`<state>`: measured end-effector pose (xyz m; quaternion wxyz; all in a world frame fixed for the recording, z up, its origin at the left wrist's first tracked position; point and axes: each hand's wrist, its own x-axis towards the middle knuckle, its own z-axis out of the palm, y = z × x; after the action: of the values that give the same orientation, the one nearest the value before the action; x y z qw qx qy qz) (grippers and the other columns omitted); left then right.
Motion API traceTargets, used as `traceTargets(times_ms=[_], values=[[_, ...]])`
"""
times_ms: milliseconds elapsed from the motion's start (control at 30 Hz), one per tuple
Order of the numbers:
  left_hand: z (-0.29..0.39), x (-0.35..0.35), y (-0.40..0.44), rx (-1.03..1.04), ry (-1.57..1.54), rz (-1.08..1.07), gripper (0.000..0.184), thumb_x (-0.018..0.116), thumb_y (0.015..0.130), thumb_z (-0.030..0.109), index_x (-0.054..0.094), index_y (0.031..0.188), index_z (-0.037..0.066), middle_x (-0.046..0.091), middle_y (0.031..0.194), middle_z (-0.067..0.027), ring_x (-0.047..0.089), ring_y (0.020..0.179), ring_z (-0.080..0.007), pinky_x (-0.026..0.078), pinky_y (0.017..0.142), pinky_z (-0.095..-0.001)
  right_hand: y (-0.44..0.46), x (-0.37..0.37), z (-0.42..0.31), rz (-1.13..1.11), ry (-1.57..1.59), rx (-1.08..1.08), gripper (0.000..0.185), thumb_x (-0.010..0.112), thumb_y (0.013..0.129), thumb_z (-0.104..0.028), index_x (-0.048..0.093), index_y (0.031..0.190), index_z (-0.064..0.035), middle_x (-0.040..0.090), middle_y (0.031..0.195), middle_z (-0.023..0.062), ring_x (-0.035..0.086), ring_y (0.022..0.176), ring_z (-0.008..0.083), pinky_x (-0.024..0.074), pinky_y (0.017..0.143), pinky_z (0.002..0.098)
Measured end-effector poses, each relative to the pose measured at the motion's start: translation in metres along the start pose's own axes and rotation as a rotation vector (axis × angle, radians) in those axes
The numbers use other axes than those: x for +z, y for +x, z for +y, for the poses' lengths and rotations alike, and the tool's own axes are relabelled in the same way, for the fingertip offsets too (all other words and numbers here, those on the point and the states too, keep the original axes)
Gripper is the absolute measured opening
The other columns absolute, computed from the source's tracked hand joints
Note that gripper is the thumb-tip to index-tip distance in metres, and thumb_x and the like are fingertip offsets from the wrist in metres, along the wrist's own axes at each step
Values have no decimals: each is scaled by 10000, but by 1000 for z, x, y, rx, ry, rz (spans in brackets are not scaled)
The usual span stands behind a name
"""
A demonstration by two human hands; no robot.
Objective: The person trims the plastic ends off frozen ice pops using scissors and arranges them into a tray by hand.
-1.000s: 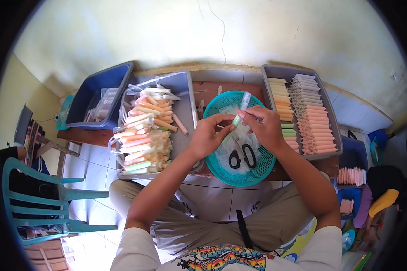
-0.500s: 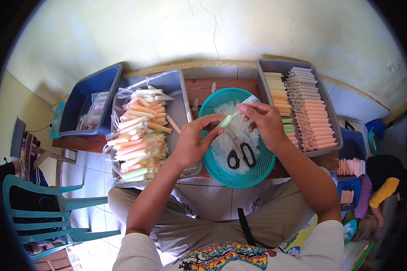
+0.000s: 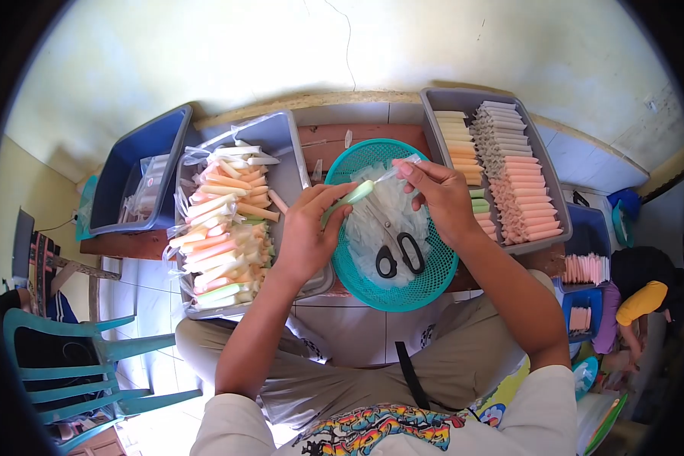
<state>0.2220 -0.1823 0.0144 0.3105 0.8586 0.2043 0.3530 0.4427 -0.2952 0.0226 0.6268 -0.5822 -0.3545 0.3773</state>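
One blue bin [image 3: 135, 163] is parked at the left of the worktop [image 3: 330, 137], then a grey tray [image 3: 287, 163] piled with filled plastic tubes [image 3: 222, 220]. A green-filled tube [image 3: 355, 195] is gripped in the left hand [image 3: 305, 232], just above the teal basket [image 3: 442, 267]. Its clear tail [image 3: 391, 174] is drawn out thin, so the filling looks pretty much confined to the left-hand end. Below, scissors [image 3: 388, 226] are left lying on crumpled plastic [image 3: 372, 247]. That tail is pinched in the right hand [image 3: 442, 199]; farther right, tubes are lined up in another tray [image 3: 470, 97].
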Motion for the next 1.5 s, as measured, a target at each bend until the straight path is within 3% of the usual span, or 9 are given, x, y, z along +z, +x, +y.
traceTargets(times_ms=[233, 333, 400, 500, 700, 833, 1000, 1200, 1500], values=[[-6, 2, -2, -40, 16, 68, 347, 776, 940, 18, 751, 1284, 61, 761, 1077, -126, 705, 834, -235, 564, 775, -350, -4, -2, 9, -109, -189, 45, 406, 769, 1016, -280, 747, 1304, 6, 741, 1025, 36, 645, 883, 109, 552, 700, 276], [-7, 2, -1, -26, 60, 131, 339, 782, 936, 26, 753, 1272, 59, 761, 1061, -127, 699, 810, -239, 559, 751, -351, -30, 6, 16, -149, -674, -180, 499, 824, 943, -270, 710, 1322, 34, 743, 1050, 140, 708, 934, 236, 590, 772, 359], [-8, 3, -1, -53, 70, 163, 339, 787, 931, 28, 756, 1267, 60, 762, 1051, -123, 696, 798, -243, 560, 745, -358, -42, 9, 38, -222, -1097, -339, 633, 848, 889, -257, 630, 1385, 69, 705, 1126, 239, 723, 1001, 379, 600, 855, 441], [-9, 4, -1, -45, 92, 158, 340, 792, 927, 31, 759, 1265, 64, 763, 1055, -121, 698, 804, -241, 561, 748, -362, -53, 17, 50, -309, -1163, -151, 719, 836, 881, -235, 542, 1455, 82, 663, 1205, 268, 701, 1060, 445, 584, 942, 478], [-11, 6, -4, -50, 92, 144, 343, 804, 922, 44, 762, 1262, 67, 765, 1061, -118, 702, 820, -243, 562, 753, -361, -54, 35, 48, -331, -1270, 31, 725, 802, 905, -252, 503, 1450, 121, 632, 1245, 281, 703, 1082, 453, 590, 958, 492], [-13, 7, -4, -38, 92, 157, 343, 809, 919, 45, 763, 1258, 65, 763, 1056, -118, 702, 820, -244, 563, 753, -361, -60, 36, 52, -267, -1304, -110, 718, 791, 914, -256, 499, 1437, 140, 607, 1267, 297, 707, 1073, 465, 602, 930, 499], [-17, 9, -5, -28, 101, 152, 344, 812, 913, 39, 765, 1253, 63, 757, 1038, -117, 702, 820, -242, 568, 756, -362, -58, 41, 44, -305, -1220, 88, 717, 783, 899, -223, 495, 1428, 164, 580, 1291, 324, 710, 1037, 493, 607, 922, 516], [-16, 10, -5, -14, 115, 154, 345, 810, 913, 36, 766, 1253, 69, 753, 1042, -119, 707, 823, -252, 573, 762, -364, -60, 34, 67, -277, -1266, -31, 710, 705, 878, -145, 454, 1464, 167, 602, 1253, 329, 717, 1022, 495, 611, 904, 532], [-18, 11, -5, -1, 128, 153, 337, 811, 913, 41, 767, 1245, 70, 755, 1051, -121, 712, 823, -258, 574, 759, -370, -55, 34, 68, -255, -1280, 87, 719, 684, 853, -117, 442, 1463, 176, 639, 1199, 328, 704, 1016, 508, 599, 916, 538]])
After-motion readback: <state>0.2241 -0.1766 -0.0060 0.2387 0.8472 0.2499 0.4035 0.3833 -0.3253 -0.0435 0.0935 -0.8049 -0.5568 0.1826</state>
